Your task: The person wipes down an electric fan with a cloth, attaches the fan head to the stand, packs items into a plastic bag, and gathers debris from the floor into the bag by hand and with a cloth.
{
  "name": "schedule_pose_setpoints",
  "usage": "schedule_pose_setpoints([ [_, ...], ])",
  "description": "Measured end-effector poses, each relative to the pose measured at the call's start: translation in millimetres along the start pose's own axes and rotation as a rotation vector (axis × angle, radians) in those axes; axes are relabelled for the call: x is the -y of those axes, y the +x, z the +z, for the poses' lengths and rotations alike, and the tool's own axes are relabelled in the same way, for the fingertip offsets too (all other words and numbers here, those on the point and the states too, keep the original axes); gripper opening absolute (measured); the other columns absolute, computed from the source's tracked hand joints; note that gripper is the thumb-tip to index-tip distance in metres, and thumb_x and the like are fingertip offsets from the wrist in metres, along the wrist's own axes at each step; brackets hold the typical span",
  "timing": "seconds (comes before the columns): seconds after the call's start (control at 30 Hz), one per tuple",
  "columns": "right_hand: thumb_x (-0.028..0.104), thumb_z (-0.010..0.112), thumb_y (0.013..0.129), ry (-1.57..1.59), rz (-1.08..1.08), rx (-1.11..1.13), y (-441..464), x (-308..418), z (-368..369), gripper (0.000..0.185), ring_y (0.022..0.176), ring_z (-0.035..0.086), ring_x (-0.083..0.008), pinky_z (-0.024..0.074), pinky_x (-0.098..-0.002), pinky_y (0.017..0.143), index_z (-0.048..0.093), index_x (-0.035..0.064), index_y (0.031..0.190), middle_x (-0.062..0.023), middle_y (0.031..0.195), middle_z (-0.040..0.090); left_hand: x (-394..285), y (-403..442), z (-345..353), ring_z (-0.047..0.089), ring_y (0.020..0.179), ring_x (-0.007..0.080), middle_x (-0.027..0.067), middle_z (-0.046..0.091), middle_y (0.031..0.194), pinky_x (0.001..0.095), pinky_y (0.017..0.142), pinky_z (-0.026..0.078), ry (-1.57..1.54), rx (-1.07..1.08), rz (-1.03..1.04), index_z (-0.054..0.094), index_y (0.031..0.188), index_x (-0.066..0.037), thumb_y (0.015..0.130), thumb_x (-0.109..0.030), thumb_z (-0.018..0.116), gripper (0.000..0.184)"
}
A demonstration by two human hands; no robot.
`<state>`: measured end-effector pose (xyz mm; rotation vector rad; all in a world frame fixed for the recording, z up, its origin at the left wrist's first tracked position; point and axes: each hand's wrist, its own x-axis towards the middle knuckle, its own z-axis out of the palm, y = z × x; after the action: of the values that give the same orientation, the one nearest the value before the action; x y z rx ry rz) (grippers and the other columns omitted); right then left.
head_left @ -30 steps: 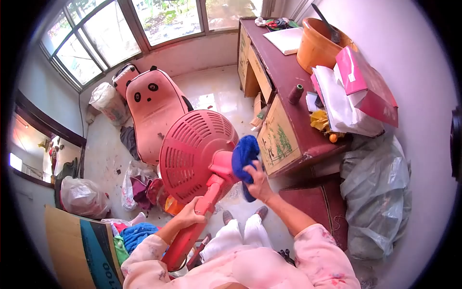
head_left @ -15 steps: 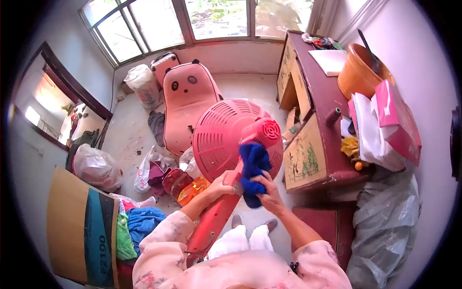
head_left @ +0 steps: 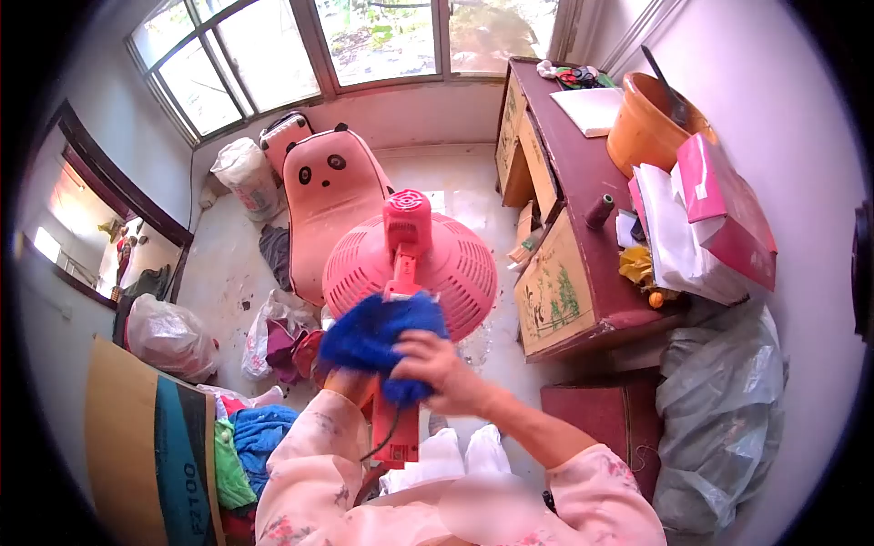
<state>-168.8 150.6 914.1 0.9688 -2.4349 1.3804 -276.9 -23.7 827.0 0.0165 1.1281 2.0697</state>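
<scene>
A pink electric fan [head_left: 464, 282] is held out in front of my body, its motor housing [head_left: 407, 223] facing up and its red column [head_left: 394, 437] pointing back toward me. My left hand [head_left: 348, 384] is at the column, with its fingers mostly hidden under a blue cloth [head_left: 378, 332]; it appears to be gripping the fan. My right hand [head_left: 432, 369] presses the cloth against the column just below the motor housing, fingers bent over the fabric and slightly blurred. A dark cord [head_left: 387, 437] hangs by the column's lower end.
A panda-faced pink suitcase [head_left: 332, 205] lies beyond the fan. On the right stands a desk [head_left: 592, 273] bearing an orange bucket [head_left: 642, 127] and a pink box [head_left: 728, 200]. To the left are plastic bags [head_left: 168, 337] and a cardboard box [head_left: 123, 437] beside clothes [head_left: 259, 441].
The fan has turned and swung left, its column now more upright in view. The blue cloth has moved left and down with my right hand, spreading over my left hand.
</scene>
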Motion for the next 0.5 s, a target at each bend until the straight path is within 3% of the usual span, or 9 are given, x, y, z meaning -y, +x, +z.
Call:
schedule_pose_setpoints([
  [0.1, 0.003, 0.068, 0.054, 0.153, -0.039, 0.188, -25, 6, -2, 0.050, 0.123, 0.044, -0.0335, 0.0373, -0.0439, 0.101, 0.059, 0.0078, 0.104, -0.0129, 0.122, 0.055, -5, 6, -11, 0.064, 0.079, 0.0217, 0.0121, 0.064, 0.093, 0.0342, 0.071, 0.054, -0.055, -0.027, -0.022, 0.052, 0.117, -0.004, 0.072, -0.030, 0.062, 0.053],
  [0.2, 0.004, 0.067, 0.061, 0.357, 0.238, 0.383, -64, -25, -36, 0.047, 0.116, 0.049, -0.0343, 0.0380, -0.0416, 0.102, 0.061, 0.0047, 0.107, -0.0145, 0.119, 0.056, -17, 10, -21, 0.065, 0.073, 0.0235, 0.0143, 0.065, 0.088, 0.0361, 0.067, 0.055, -0.166, -0.065, -0.073, 0.054, 0.112, -0.003, 0.074, -0.033, 0.061, 0.049],
  [0.23, -0.001, 0.064, 0.068, 0.467, 0.392, 0.275, -69, -24, -53, 0.033, 0.103, 0.056, -0.0265, 0.0426, -0.0344, 0.094, 0.063, 0.0029, 0.101, -0.0110, 0.107, 0.058, -23, 9, -23, 0.065, 0.069, 0.0247, 0.0160, 0.066, 0.085, 0.0374, 0.064, 0.056, -0.218, -0.076, -0.096, 0.055, 0.108, -0.003, 0.075, -0.034, 0.061, 0.046],
  [0.3, -0.003, 0.063, 0.072, 0.471, 0.641, -0.107, -83, -47, -66, 0.027, 0.099, 0.058, -0.0195, 0.0428, -0.0308, 0.093, 0.063, 0.0035, 0.098, -0.0059, 0.094, 0.061, -25, 10, -33, 0.064, 0.073, 0.0221, 0.0125, 0.063, 0.090, 0.0375, 0.064, 0.056, -0.176, -0.141, -0.079, 0.050, 0.114, -0.007, 0.075, -0.032, 0.062, 0.048],
  [0.33, -0.005, 0.061, 0.074, 0.688, 0.747, -0.265, -76, -49, -71, 0.028, 0.099, 0.058, -0.0162, 0.0436, -0.0295, 0.092, 0.061, 0.0032, 0.101, -0.0035, 0.097, 0.061, -23, 9, -31, 0.064, 0.074, 0.0215, 0.0116, 0.062, 0.092, 0.0374, 0.065, 0.056, -0.145, -0.200, -0.046, 0.049, 0.116, -0.008, 0.075, -0.031, 0.062, 0.049],
  [0.43, -0.006, 0.053, 0.079, 0.373, 0.369, -0.340, -20, -44, -77, 0.030, 0.098, 0.056, -0.0143, 0.0446, -0.0279, 0.092, 0.059, 0.0032, 0.107, -0.0014, 0.103, 0.060, -12, 6, -27, 0.063, 0.078, 0.0204, 0.0093, 0.057, 0.099, 0.0357, 0.066, 0.057, -0.008, -0.248, 0.139, 0.044, 0.121, -0.012, 0.076, -0.027, 0.061, 0.050],
  [0.5, -0.003, 0.056, 0.074, 0.492, 0.482, -0.217, 13, -45, -55, 0.035, 0.112, 0.055, -0.0243, 0.0390, -0.0338, 0.101, 0.063, 0.0054, 0.108, -0.0104, 0.112, 0.060, -7, 5, -11, 0.063, 0.079, 0.0208, 0.0098, 0.057, 0.102, 0.0355, 0.066, 0.057, -0.021, -0.203, 0.211, 0.043, 0.121, -0.013, 0.076, -0.027, 0.061, 0.050],
])
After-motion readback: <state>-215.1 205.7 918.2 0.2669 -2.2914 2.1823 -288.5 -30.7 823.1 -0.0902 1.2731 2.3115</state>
